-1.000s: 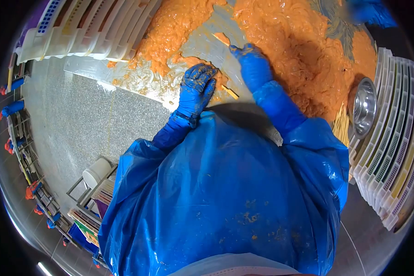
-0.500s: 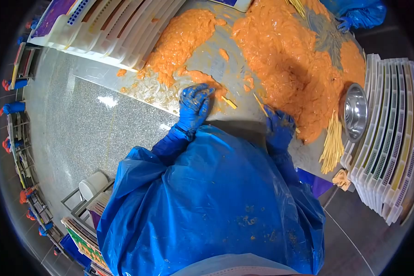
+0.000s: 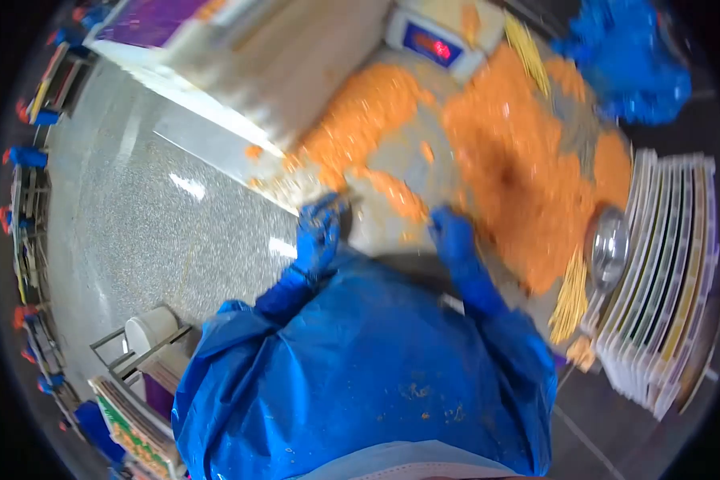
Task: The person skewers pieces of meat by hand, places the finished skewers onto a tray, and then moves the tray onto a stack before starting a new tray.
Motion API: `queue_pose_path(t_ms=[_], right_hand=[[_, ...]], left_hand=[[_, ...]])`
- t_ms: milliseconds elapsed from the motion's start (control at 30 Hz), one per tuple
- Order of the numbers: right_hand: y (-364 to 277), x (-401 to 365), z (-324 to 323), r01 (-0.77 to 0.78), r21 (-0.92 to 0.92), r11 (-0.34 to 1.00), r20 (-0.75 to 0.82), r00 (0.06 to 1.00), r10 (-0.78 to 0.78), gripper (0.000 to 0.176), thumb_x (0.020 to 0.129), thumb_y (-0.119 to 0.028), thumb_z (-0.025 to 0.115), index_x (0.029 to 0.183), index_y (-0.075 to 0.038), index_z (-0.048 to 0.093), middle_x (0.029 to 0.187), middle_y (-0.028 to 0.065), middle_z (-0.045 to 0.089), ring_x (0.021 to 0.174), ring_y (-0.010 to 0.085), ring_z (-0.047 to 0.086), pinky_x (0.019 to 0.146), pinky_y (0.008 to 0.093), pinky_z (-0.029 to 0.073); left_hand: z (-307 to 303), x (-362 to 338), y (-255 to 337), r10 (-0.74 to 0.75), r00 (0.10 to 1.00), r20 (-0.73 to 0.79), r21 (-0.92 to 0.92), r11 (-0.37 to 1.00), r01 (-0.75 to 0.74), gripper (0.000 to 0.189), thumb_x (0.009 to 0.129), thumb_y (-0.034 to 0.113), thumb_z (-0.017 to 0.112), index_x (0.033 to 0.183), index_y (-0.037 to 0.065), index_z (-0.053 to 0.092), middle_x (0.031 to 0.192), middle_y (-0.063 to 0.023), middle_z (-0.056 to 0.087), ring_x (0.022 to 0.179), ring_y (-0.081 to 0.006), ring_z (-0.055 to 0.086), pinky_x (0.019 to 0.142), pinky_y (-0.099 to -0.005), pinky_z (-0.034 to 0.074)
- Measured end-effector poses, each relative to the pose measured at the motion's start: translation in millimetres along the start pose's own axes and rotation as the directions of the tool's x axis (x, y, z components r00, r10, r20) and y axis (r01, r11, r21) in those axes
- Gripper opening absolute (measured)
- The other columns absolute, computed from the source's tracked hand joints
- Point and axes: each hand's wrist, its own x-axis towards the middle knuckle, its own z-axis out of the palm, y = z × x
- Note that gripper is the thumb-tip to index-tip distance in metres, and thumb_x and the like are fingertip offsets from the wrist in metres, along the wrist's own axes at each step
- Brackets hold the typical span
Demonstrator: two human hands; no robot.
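My left hand (image 3: pixel 320 234), in a smeared blue glove, is at the near table edge with its fingers loosely bent and apart. Nothing shows in it. Just to its right a long strip of orange meat (image 3: pixel 394 193) lies on the metal table (image 3: pixel 376 228). At the strip's right end my right hand (image 3: pixel 454 234) is closed, with its fingers curled in; blur hides what they grip. Beyond the hands spread a smaller pile of orange meat pieces (image 3: pixel 368 112) and a larger pile (image 3: pixel 520 176).
White stacked trays (image 3: pixel 256 72) stand at the back left, beside a scale with a red display (image 3: pixel 434 46). To the right are bamboo skewers (image 3: pixel 570 300), a steel bowl (image 3: pixel 610 250) and more stacked trays (image 3: pixel 660 280). A person in blue (image 3: pixel 624 60) stands across the table.
My left hand has come off the meat strip. My right hand has moved left from the large pile's edge to the strip's end. The whole view has shifted and blurred.
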Motion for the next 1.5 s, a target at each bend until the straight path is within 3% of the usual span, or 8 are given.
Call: queue_pose_path(t_ms=[433, 500, 600, 733, 967, 1200, 1400, 1500], right_hand=[[-18.8, 27.9, -39.8, -0.026, -0.180, 0.983, -0.170, 0.985, -0.005, 0.015, 0.079, -0.015, 0.073, 0.089, -0.009, 0.064, 0.071, 0.0123, 0.063, 0.063, 0.0265, 0.064, 0.059, 0.0378, 0.049], [-26.7, 50.9, -69.7, -0.236, 0.038, 0.971, -0.177, 0.955, 0.238, 0.015, 0.081, -0.012, 0.073, 0.091, -0.006, 0.065, 0.074, 0.0082, 0.062, 0.066, 0.0182, 0.061, 0.062, 0.0328, 0.049], [-97.0, 137.6, -131.8, 0.017, -0.213, 0.977, -0.403, 0.909, -0.104, 0.005, 0.087, -0.006, 0.066, 0.092, -0.005, 0.063, 0.073, 0.0115, 0.056, 0.064, 0.0220, 0.056, 0.061, 0.0337, 0.047], [-201.2, 268.9, -197.9, 0.237, -0.317, 0.918, -0.378, 0.857, -0.351, 0.020, 0.084, -0.006, 0.071, 0.103, -0.004, 0.066, 0.092, 0.0110, 0.066, 0.085, 0.0237, 0.068, 0.075, 0.0341, 0.054], [-348.3, 443.7, -154.9, 0.813, -0.279, 0.511, 0.085, 0.551, -0.830, 0.024, 0.080, -0.006, 0.071, 0.103, -0.007, 0.065, 0.101, 0.0102, 0.064, 0.090, 0.0320, 0.064, 0.077, 0.0387, 0.053], [-352.0, 495.4, -95.3, 0.880, -0.223, 0.420, 0.218, 0.465, -0.858, 0.027, 0.084, -0.014, 0.072, 0.110, -0.014, 0.066, 0.111, 0.0111, 0.065, 0.106, 0.0338, 0.062, 0.090, 0.0414, 0.051], [-357.1, 480.1, -123.2, 0.840, -0.253, 0.480, 0.337, 0.541, -0.771, 0.027, 0.083, -0.021, 0.074, 0.108, -0.016, 0.067, 0.105, 0.0086, 0.067, 0.106, 0.0327, 0.062, 0.090, 0.0406, 0.051], [-340.0, 465.6, -164.6, 0.731, -0.172, 0.661, 0.057, 0.677, -0.734, 0.022, 0.085, -0.021, 0.073, 0.104, -0.010, 0.069, 0.096, 0.0079, 0.066, 0.092, 0.0242, 0.064, 0.082, 0.0347, 0.051]], left_hand=[[-140.1, 55.3, -96.0, -0.046, 0.999, -0.027, 0.028, 0.999, 0.046, 0.035, 0.085, 0.006, 0.055, 0.116, 0.013, 0.067, 0.127, -0.0138, 0.059, 0.117, -0.0343, 0.052, 0.103, -0.0443, 0.041], [-154.7, 60.2, -110.1, -0.059, 0.997, -0.042, 0.020, 0.998, 0.060, 0.035, 0.085, 0.005, 0.055, 0.116, 0.013, 0.067, 0.127, -0.0137, 0.058, 0.117, -0.0340, 0.052, 0.103, -0.0444, 0.040], [-167.7, 65.2, -127.9, -0.091, 0.995, -0.039, 0.001, 0.996, 0.091, 0.036, 0.084, 0.004, 0.054, 0.116, 0.013, 0.067, 0.129, -0.0132, 0.057, 0.117, -0.0330, 0.051, 0.103, -0.0441, 0.040], [-170.2, 77.0, -147.0, -0.085, 0.996, 0.005, -0.010, 0.996, 0.085, 0.034, 0.084, 0.002, 0.055, 0.114, 0.013, 0.068, 0.127, -0.0129, 0.058, 0.116, -0.0331, 0.052, 0.102, -0.0434, 0.042], [-162.6, 84.8, -160.5, -0.093, 0.995, -0.040, -0.092, 0.992, 0.089, 0.033, 0.086, 0.010, 0.054, 0.116, 0.012, 0.067, 0.130, -0.0135, 0.057, 0.117, -0.0348, 0.049, 0.104, -0.0450, 0.039], [-156.2, 83.8, -159.0, -0.116, 0.991, -0.072, -0.090, 0.990, 0.109, 0.030, 0.088, 0.012, 0.054, 0.115, 0.011, 0.067, 0.130, -0.0151, 0.057, 0.116, -0.0352, 0.050, 0.103, -0.0455, 0.039], [-157.6, 90.7, -155.2, -0.130, 0.988, -0.084, -0.055, 0.991, 0.126, 0.028, 0.088, 0.005, 0.055, 0.114, 0.009, 0.065, 0.124, -0.0159, 0.056, 0.116, -0.0338, 0.052, 0.100, -0.0439, 0.042], [-152.1, 86.5, -157.6, -0.123, 0.982, -0.145, -0.044, 0.992, 0.118, 0.030, 0.087, 0.007, 0.054, 0.113, 0.009, 0.068, 0.125, -0.0159, 0.058, 0.117, -0.0336, 0.051, 0.103, -0.0434, 0.041]])
